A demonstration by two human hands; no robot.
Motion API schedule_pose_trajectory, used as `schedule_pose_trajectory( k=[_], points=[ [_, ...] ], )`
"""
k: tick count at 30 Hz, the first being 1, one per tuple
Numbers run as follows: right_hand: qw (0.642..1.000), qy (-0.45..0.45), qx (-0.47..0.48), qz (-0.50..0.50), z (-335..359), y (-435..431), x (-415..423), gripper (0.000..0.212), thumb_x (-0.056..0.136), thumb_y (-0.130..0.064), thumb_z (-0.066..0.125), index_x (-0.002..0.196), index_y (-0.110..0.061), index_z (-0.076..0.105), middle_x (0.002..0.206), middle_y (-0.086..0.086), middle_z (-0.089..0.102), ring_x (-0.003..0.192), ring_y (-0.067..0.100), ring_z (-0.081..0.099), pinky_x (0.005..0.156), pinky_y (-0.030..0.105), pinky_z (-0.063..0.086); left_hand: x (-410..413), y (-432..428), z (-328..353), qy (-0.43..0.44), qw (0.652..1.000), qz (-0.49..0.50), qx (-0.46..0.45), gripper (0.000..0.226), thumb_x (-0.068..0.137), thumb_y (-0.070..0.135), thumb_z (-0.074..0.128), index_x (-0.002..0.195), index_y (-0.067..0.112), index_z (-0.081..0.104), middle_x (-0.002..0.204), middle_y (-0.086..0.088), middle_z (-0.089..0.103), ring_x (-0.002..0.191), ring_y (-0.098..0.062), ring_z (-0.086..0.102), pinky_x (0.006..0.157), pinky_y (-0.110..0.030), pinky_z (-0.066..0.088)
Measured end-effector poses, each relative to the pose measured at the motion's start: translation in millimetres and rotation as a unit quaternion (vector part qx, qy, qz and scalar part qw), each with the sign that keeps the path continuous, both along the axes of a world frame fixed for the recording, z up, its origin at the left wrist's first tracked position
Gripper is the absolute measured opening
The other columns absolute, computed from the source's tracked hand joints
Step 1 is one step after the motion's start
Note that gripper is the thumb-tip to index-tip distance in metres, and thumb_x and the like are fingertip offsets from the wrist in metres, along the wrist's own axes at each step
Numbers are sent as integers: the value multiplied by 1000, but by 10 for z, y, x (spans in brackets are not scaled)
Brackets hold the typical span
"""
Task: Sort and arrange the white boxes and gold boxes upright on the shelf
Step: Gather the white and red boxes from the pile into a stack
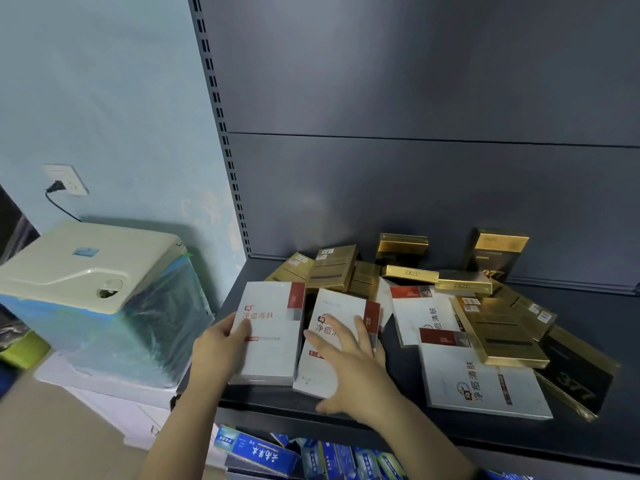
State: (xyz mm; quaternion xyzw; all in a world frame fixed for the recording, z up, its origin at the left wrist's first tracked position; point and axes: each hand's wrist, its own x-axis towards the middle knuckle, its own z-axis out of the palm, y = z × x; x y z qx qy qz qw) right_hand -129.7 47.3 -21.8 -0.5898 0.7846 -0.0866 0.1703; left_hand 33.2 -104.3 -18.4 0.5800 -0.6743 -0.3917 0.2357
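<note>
On the dark shelf (588, 306) lie white boxes with red corner bands and gold boxes in a loose heap. My left hand (218, 348) grips the left edge of one white box (273, 337), tilted up at the shelf's front left. My right hand (349, 365) lies flat with spread fingers on a second white box (337, 313) beside it. Two more white boxes (485, 379) (426, 317) lie flat to the right. Gold boxes (332, 266) (498, 334) are piled behind and at the right; one gold-and-black box (495, 254) stands upright against the back panel.
A cream-lidded tank (86, 268) wrapped in blue film stands left of the shelf, beside a wall socket (65, 180) with a cord. Blue boxes (256, 455) fill the shelf below. The slotted upright (221, 133) marks the shelf's left edge.
</note>
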Motion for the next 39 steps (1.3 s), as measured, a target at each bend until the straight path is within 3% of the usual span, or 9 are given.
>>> schedule_pose_trajectory(
  k=[3, 9, 13, 17, 23, 26, 30, 34, 39],
  points=[
    [1000, 0, 6, 19, 1, 59, -90, 94, 75, -31, 73, 147, -52, 17, 162, -16, -7, 146, 25, -23, 114, 60, -2, -7, -73, -73, 13, 999, -24, 20, 38, 83, 36, 62, 120, 41, 61, 122, -7, 53, 100, -22, 60, 94, -40, 51],
    [998, -12, 6, 66, 90, 93, -168, 76, 78, -33, 73, 142, -51, 36, 160, -22, 10, 149, 16, -6, 117, 52, 11, 12, 26, 49, 56, 990, -104, 78, 37, 96, 12, 50, 128, 31, 55, 111, 4, 68, 86, -4, 62, 68, -16, 43],
    [995, -54, 30, 74, 109, 139, -74, 81, 73, -34, 76, 143, -47, 37, 158, -25, 16, 149, 12, 1, 117, 49, 18, 176, 64, 25, 43, 992, -102, 67, 34, 97, 10, 50, 119, 34, 56, 100, 9, 70, 82, -3, 63, 66, -17, 43],
    [994, -91, 23, 55, 55, 178, 26, 82, 73, -32, 75, 145, -41, 37, 159, -23, 16, 149, 11, 0, 117, 49, 16, 197, 83, 16, 0, 992, -115, 52, 28, 97, 12, 48, 116, 31, 55, 101, 7, 69, 88, -12, 65, 67, -23, 43],
    [996, -88, -6, 26, -23, 122, -43, 77, 75, -46, 72, 144, -41, 39, 159, -20, 19, 149, 10, 2, 120, 55, 0, -104, -95, -98, -187, 971, -141, -49, 25, 97, 28, 45, 119, 21, 54, 122, -13, 57, 116, -32, 48, 98, -42, 33],
    [997, -74, 7, 30, 25, 135, -94, 77, 75, -52, 71, 144, -39, 39, 159, -19, 21, 149, 10, 6, 118, 55, -8, -108, -114, -1, -197, 967, -156, -36, 39, 99, 26, 45, 138, 19, 41, 129, -18, 55, 117, -37, 51, 97, -41, 38],
    [974, -201, -60, -80, 149, 70, -271, 61, 84, -49, 65, 140, -35, 45, 150, -17, 38, 136, 9, 36, 115, 40, 30, -45, -17, 116, -105, 986, -130, -29, 35, 100, 11, 43, 135, 10, 44, 119, -19, 64, 91, -27, 56, 78, -32, 39],
    [958, -122, -129, -226, 140, 9, -670, 46, 88, -31, 65, 131, -27, 51, 133, -5, 55, 110, 9, 53, 89, 24, 47, -10, 19, 110, -62, 991, -119, -28, 40, 99, 6, 42, 136, 19, 47, 114, -13, 66, 88, -22, 53, 80, -29, 37],
    [958, 9, -76, -276, -69, 28, -963, 64, 85, -31, 68, 141, -20, 40, 148, 2, 42, 135, 23, 41, 107, 38, 39, 44, -103, 45, -103, 987, -123, -2, 31, 100, 13, 43, 130, 9, 44, 120, -13, 65, 91, -26, 57, 84, -36, 44]
  ],
)
